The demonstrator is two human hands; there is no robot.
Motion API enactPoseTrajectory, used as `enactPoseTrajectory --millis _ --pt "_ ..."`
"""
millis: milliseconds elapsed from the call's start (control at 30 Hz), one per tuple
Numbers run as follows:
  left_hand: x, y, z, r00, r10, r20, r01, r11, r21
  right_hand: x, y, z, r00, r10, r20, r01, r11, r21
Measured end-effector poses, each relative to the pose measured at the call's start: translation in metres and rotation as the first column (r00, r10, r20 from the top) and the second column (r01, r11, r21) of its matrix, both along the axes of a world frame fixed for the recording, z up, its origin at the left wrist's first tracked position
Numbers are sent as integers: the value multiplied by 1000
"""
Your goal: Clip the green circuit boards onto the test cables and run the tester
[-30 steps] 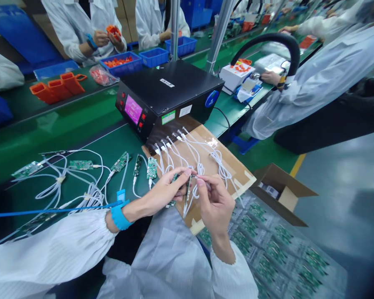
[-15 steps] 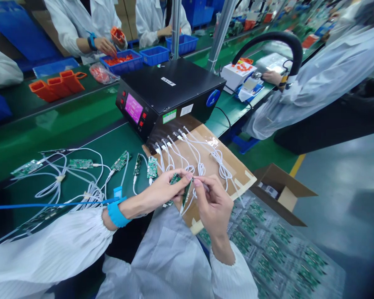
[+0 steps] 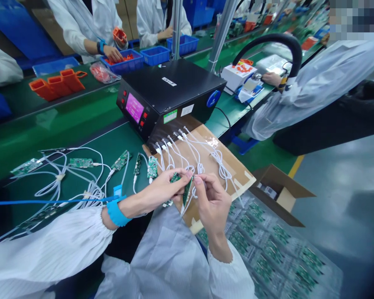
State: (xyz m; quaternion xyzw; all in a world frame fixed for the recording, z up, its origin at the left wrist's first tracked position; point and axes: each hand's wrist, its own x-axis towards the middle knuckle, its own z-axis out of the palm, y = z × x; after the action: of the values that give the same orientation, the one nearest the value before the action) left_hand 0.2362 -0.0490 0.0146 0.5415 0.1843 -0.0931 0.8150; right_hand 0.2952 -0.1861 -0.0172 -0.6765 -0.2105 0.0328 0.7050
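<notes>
My left hand [image 3: 174, 185], with a blue strap on its wrist, is closed on a green circuit board [image 3: 187, 192] that hangs edge-on below the fingertips. My right hand [image 3: 210, 193] pinches at the board's upper end, its fingertips close to the left ones; what they hold is too small to tell. Another board [image 3: 175, 177] shows beside my left fingers. White cables [image 3: 200, 166] run from a black tester [image 3: 171, 89] with a pink screen over a brown cardboard sheet [image 3: 205, 141]. Several boards, one of them upright [image 3: 152, 167], lie to the left with cables plugged in.
Bundled white cables [image 3: 90, 195] lie at the left. Bagged boards [image 3: 274, 249] and an open carton [image 3: 286, 199] are at the lower right. Orange holders [image 3: 57, 85] and blue bins [image 3: 127, 62] stand across the line, where other people work. A black hose [image 3: 268, 37] arches at the right.
My right hand has shifted slightly left, and more of the held board shows between my hands. Across the line, a person's hand has moved over the bin of orange parts.
</notes>
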Motion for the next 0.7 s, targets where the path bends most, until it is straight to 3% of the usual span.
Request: enactPoseTrajectory --millis 233,367,433,600,700 --pt "2 0 0 1000 -1 -5 0 1000 -14 1 0 -2 999 29 -22 -28 999 41" --pt "5 10 12 997 75 -5 -72 970 232 13 -3 -2 995 97 19 -97 995 -25" --pt "7 17 20 986 167 13 -164 945 282 19 -2 -1 994 96 56 -91 992 -82" --pt "7 30 29 889 456 23 -456 884 99 27 11 -4 976 85 198 -31 965 -259" --pt "6 33 28 859 511 -4 -511 859 35 30 19 -9 970 88 225 -12 947 -322"
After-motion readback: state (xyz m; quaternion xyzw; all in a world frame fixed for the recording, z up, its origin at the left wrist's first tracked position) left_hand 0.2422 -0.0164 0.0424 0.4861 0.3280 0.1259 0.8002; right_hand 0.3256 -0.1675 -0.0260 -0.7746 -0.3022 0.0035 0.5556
